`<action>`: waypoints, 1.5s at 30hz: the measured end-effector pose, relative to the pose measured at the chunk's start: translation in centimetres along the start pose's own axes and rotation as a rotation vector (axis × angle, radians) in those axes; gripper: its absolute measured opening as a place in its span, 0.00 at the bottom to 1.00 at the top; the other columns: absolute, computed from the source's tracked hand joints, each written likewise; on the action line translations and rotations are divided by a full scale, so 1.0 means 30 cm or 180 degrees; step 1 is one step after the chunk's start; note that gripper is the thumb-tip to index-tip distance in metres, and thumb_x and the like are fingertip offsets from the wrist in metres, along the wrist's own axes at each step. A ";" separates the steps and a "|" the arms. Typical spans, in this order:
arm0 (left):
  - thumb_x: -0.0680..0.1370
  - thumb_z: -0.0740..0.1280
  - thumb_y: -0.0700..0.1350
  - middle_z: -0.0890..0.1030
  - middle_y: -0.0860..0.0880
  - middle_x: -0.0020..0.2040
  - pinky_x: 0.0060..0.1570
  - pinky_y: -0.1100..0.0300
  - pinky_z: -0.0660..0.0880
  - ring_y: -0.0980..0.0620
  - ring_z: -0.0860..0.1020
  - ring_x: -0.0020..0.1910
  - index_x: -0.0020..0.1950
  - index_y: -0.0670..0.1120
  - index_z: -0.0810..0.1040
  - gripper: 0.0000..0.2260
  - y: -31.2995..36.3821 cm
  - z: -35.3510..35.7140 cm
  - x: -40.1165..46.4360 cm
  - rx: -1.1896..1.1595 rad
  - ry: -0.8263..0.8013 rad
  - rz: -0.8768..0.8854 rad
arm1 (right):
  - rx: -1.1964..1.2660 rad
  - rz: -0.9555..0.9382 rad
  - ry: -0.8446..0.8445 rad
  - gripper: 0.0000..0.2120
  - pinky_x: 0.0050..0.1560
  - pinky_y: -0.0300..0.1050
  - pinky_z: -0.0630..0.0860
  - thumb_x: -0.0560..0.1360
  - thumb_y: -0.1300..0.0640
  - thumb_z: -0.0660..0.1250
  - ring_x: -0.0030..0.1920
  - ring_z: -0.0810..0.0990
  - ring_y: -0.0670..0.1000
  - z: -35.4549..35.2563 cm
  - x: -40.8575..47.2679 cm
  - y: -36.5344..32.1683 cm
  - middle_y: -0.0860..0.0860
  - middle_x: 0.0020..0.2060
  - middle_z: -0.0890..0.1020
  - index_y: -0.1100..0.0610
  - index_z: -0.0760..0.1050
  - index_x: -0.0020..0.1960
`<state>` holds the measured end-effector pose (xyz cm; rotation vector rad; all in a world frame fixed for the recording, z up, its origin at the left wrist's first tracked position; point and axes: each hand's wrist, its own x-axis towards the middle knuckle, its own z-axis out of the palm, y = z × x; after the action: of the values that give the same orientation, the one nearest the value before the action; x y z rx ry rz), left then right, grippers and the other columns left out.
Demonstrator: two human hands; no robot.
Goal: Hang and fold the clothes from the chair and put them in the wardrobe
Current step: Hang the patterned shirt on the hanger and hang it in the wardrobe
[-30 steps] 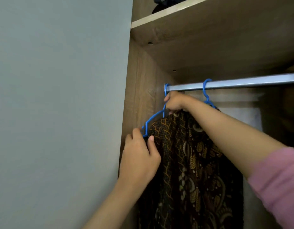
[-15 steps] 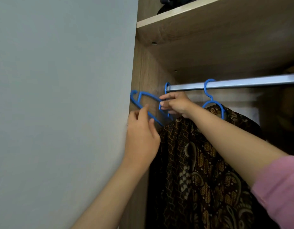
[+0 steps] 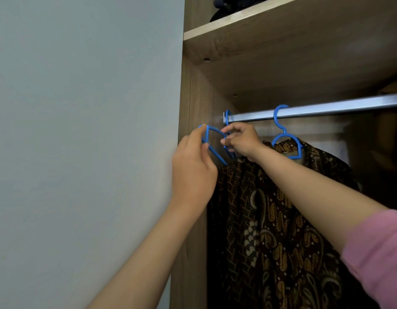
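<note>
left hand pinching empty blue hanger at rail's left end | right hand gripping its neck | batik shirt hanging below rail on second blue hanger | shelf sitting above rail

a plain grey wall fills the left side, right up against the wooden cabinet's edge.
</note>
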<state>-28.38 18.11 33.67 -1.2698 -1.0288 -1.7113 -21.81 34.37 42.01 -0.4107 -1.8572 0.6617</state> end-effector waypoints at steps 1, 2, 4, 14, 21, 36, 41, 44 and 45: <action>0.75 0.63 0.34 0.82 0.44 0.51 0.49 0.54 0.76 0.46 0.81 0.46 0.61 0.40 0.77 0.15 0.004 -0.001 0.012 -0.0041 0.0037 0.0019 | 0.0029 -0.0006 0.0014 0.12 0.39 0.46 0.79 0.71 0.68 0.71 0.37 0.79 0.49 -0.001 -0.002 -0.001 0.53 0.36 0.79 0.51 0.77 0.42; 0.75 0.63 0.35 0.82 0.45 0.50 0.48 0.52 0.78 0.46 0.81 0.46 0.60 0.41 0.78 0.14 0.009 -0.003 0.025 -0.0072 0.0055 0.0041 | 0.0048 -0.0007 0.0024 0.12 0.40 0.47 0.79 0.71 0.68 0.71 0.38 0.79 0.49 -0.001 -0.005 -0.004 0.53 0.36 0.79 0.51 0.76 0.42; 0.75 0.64 0.37 0.83 0.45 0.48 0.48 0.52 0.78 0.47 0.81 0.45 0.59 0.42 0.79 0.13 0.018 -0.005 0.060 -0.0073 0.0016 0.0080 | 0.0118 -0.0007 0.0067 0.13 0.40 0.46 0.79 0.70 0.68 0.71 0.38 0.79 0.50 -0.002 -0.010 -0.009 0.54 0.37 0.79 0.51 0.76 0.42; 0.73 0.66 0.39 0.75 0.55 0.29 0.36 0.66 0.73 0.55 0.75 0.30 0.50 0.47 0.82 0.08 0.046 -0.078 0.151 0.0345 -0.0477 -0.0198 | 0.0415 -0.0431 0.0887 0.13 0.38 0.40 0.77 0.69 0.68 0.72 0.30 0.78 0.42 0.023 -0.014 -0.013 0.49 0.30 0.79 0.50 0.78 0.41; 0.75 0.68 0.42 0.76 0.54 0.29 0.32 0.68 0.70 0.56 0.75 0.28 0.43 0.45 0.81 0.03 0.067 -0.211 0.069 0.0797 -0.0478 -0.0299 | 0.0436 -0.1024 0.0622 0.12 0.39 0.28 0.75 0.70 0.72 0.70 0.33 0.77 0.34 0.108 -0.137 -0.050 0.47 0.35 0.78 0.57 0.79 0.48; 0.76 0.67 0.43 0.82 0.47 0.38 0.43 0.46 0.80 0.46 0.82 0.38 0.38 0.53 0.78 0.08 0.506 -0.690 -0.180 0.1909 -0.0051 -0.1756 | 0.1380 -0.1165 -0.0006 0.14 0.48 0.39 0.77 0.72 0.71 0.65 0.42 0.81 0.50 0.245 -0.664 -0.324 0.49 0.42 0.80 0.58 0.83 0.52; 0.77 0.65 0.40 0.83 0.46 0.40 0.42 0.45 0.80 0.48 0.82 0.38 0.39 0.52 0.79 0.10 0.756 -0.895 -0.347 0.2227 0.0288 -0.2157 | 0.1384 -0.1369 -0.0597 0.13 0.48 0.42 0.76 0.73 0.69 0.65 0.42 0.81 0.52 0.288 -0.948 -0.441 0.54 0.43 0.81 0.58 0.83 0.53; 0.77 0.64 0.38 0.83 0.47 0.43 0.41 0.48 0.81 0.54 0.84 0.36 0.43 0.52 0.80 0.09 0.917 -1.034 -0.440 0.2284 0.0437 -0.2347 | 0.1502 -0.1466 -0.1015 0.13 0.47 0.39 0.75 0.73 0.69 0.66 0.43 0.80 0.52 0.313 -1.116 -0.527 0.56 0.44 0.82 0.58 0.83 0.53; 0.77 0.64 0.38 0.84 0.46 0.44 0.40 0.50 0.82 0.54 0.84 0.36 0.45 0.51 0.80 0.09 0.970 -1.084 -0.465 0.2296 0.0459 -0.2398 | 0.1564 -0.1452 -0.1163 0.13 0.47 0.35 0.75 0.74 0.69 0.66 0.43 0.80 0.52 0.317 -1.170 -0.562 0.56 0.45 0.82 0.58 0.83 0.53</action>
<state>-10.69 -21.49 18.98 -0.2907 -1.9553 -1.6328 -17.22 -1.10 23.93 0.4705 -1.9452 0.8772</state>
